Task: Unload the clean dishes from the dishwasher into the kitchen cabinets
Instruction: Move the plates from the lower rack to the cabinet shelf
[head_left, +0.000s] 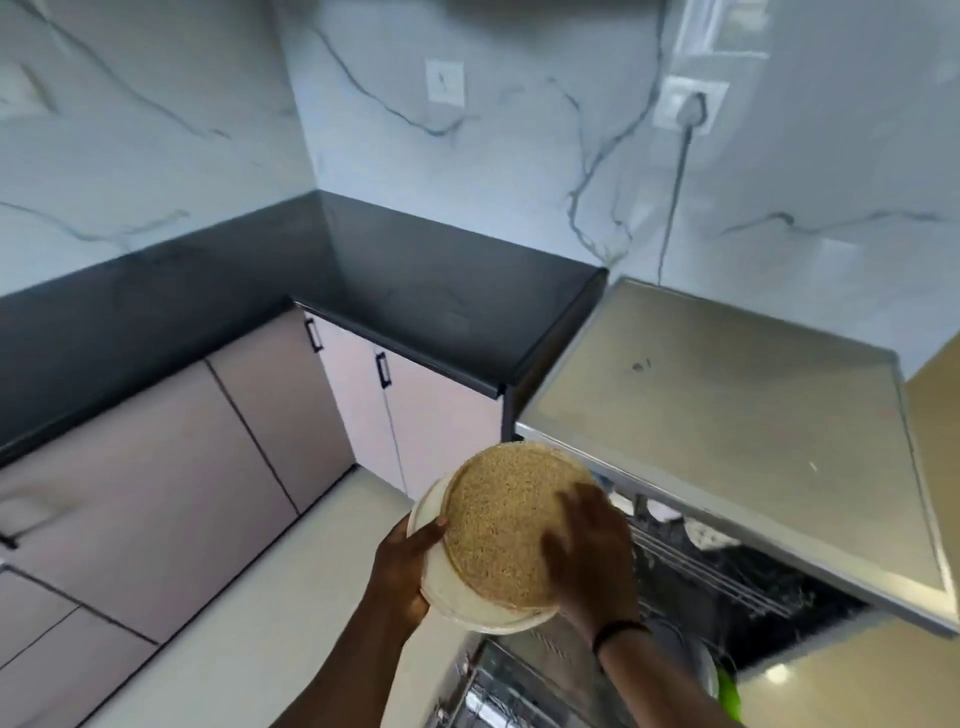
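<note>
Two round plates are held together in front of me: a tan speckled plate (498, 525) lies on top of a larger white plate (467, 605). My left hand (402, 569) grips the white plate's left rim from below. My right hand (589, 551) rests on the tan plate's right side, a dark band on its wrist. Below and to the right is the open dishwasher (727, 395) with its steel top. Its wire rack (691, 566) holds more dishes, partly hidden by my right arm.
A black L-shaped countertop (415, 296) runs along the marble-look wall. Pale pink base cabinets (426, 415) with black handles stand closed beneath it. A plug and cable (691, 111) hang on the wall behind the dishwasher. The floor (260, 597) is light.
</note>
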